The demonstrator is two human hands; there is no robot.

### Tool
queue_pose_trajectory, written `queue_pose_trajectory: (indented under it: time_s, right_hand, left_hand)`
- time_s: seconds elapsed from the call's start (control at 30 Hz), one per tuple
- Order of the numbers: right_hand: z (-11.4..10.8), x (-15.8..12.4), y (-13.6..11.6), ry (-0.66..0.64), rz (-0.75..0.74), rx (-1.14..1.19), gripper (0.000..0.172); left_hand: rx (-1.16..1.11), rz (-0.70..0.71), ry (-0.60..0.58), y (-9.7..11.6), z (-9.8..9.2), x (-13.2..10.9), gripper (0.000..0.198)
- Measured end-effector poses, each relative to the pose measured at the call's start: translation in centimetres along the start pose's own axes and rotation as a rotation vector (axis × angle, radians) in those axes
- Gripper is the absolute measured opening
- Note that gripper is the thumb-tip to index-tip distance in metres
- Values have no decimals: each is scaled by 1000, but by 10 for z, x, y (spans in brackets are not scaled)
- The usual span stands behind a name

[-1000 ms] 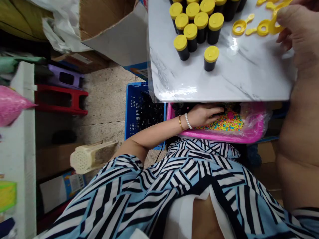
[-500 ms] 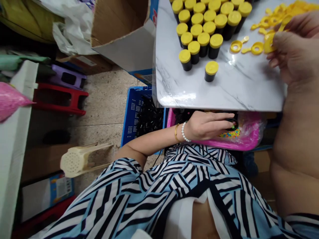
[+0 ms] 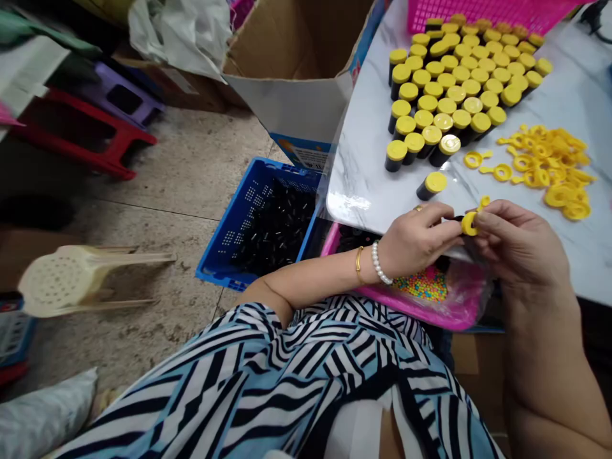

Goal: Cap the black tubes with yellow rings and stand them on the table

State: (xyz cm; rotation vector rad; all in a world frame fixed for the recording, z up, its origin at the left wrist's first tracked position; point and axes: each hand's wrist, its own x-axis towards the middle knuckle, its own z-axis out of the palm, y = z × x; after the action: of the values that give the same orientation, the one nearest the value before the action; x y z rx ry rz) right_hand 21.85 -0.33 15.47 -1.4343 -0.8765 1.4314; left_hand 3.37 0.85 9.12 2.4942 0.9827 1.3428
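Observation:
My left hand (image 3: 417, 241) and my right hand (image 3: 519, 242) meet at the near edge of the white marble table (image 3: 363, 185). The left is closed round a small black tube, mostly hidden in the fingers. The right pinches a yellow ring cap (image 3: 470, 222) against the tube's end. A lone capped black tube (image 3: 431, 185) stands just beyond the hands. Several capped tubes (image 3: 454, 95) are packed together farther back. Loose yellow caps (image 3: 549, 166) lie in a heap to the right. Below the hands, a pink tray (image 3: 459, 306) on my lap holds coloured beads (image 3: 423, 285).
A blue crate (image 3: 224, 239) of black tubes sits on the floor at the left of the table. An open cardboard box (image 3: 296, 64) stands behind it. A cream plastic stool (image 3: 71, 280) lies on its side; red and purple stools (image 3: 86, 127) are at the far left. A pink basket (image 3: 482, 9) is at the table's back.
My left hand has come up from the bead tray with a black tube. My right hand has come down from the cap pile with a yellow cap, and both now meet at the table edge.

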Motion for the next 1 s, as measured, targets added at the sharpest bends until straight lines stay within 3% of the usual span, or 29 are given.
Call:
queue_pose_trajectory:
  time_s: [0.1,0.23,0.4,0.6,0.7,0.8,1.0]
  right_hand:
    - [5,3,1,8,40,-1,41]
    - [8,-1,2,48,-24,0,38]
    - [13,-8,6,101,-82,-80,31]
    - [27,-17,7,179,-136,-138,27]
    - [32,-21,6,225,-131,-192,27]
    - [34,-22,5,234,-106,-172,37]
    - [30,-20,0,179,-23,-214,34]
  left_hand:
    - [-1,4,14,3,0,-1,23]
    - [-30,-40,8,6,0,1,21]
    - [-123,-153,-8,9,-1,1,32]
    - [-139,-181,-150,10,-7,4,25]
    - [-203,-247,-131,10,-8,7,33]
    - [-227,-263,-119,10,-9,11,40]
    - [-193,-254,-251,11,-17,16,37]
